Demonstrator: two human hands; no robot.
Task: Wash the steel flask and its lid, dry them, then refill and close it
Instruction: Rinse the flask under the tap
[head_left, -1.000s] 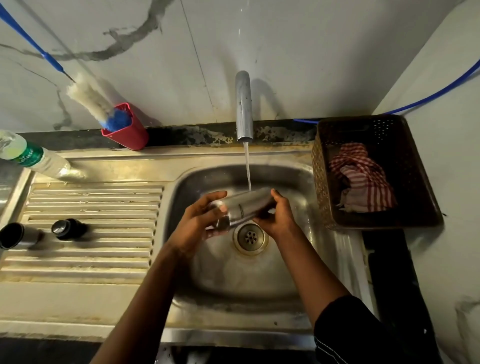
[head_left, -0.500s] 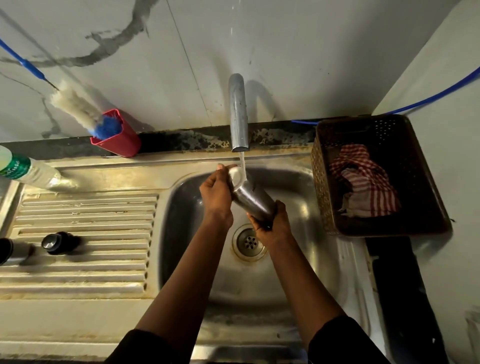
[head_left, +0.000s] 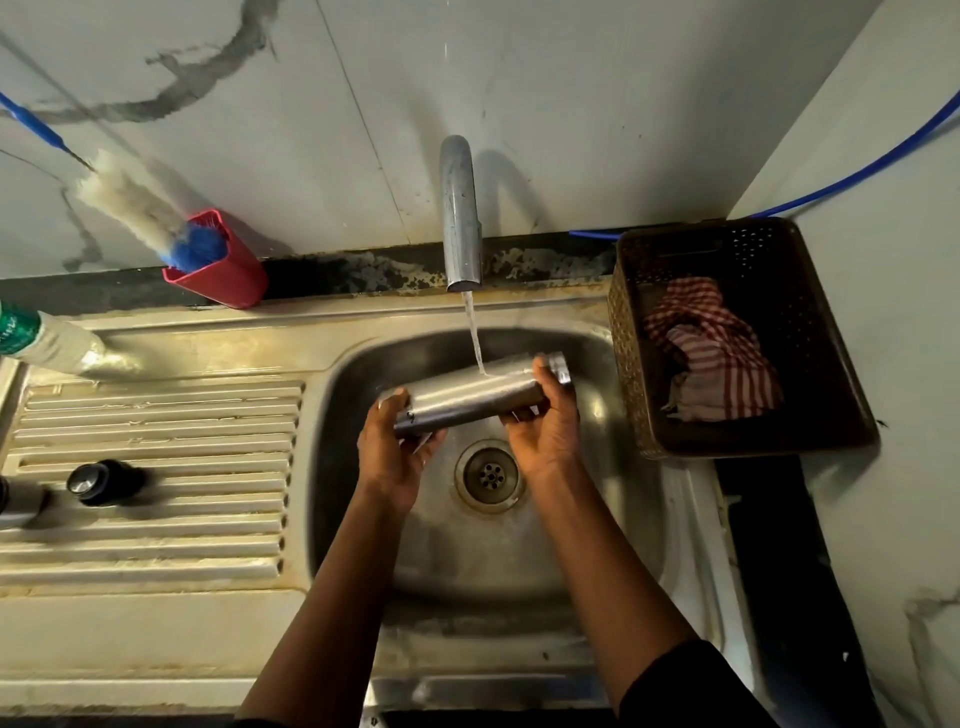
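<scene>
The steel flask (head_left: 470, 397) lies nearly level over the sink basin (head_left: 597, 519), its mouth end pointing right. Water from the tap (head_left: 460, 218) falls onto its upper side. My left hand (head_left: 397, 452) grips the flask's base end from below. My right hand (head_left: 545, 426) grips it near the mouth, thumb over the top. The black lid (head_left: 98, 482) sits on the ribbed drainboard (head_left: 156, 519) at the left, beside a steel cup-like piece (head_left: 18, 504) at the frame edge.
A red holder (head_left: 223, 275) with a bottle brush (head_left: 140, 208) stands against the wall behind the drainboard. A plastic bottle (head_left: 47, 340) lies at the far left. A brown basket (head_left: 748, 431) with a red striped cloth (head_left: 711, 353) sits right of the sink.
The flask has gone from tilted upright under the tap to lying nearly level. My left hand moved from its upper end down to the base end; the right hand now holds the mouth end.
</scene>
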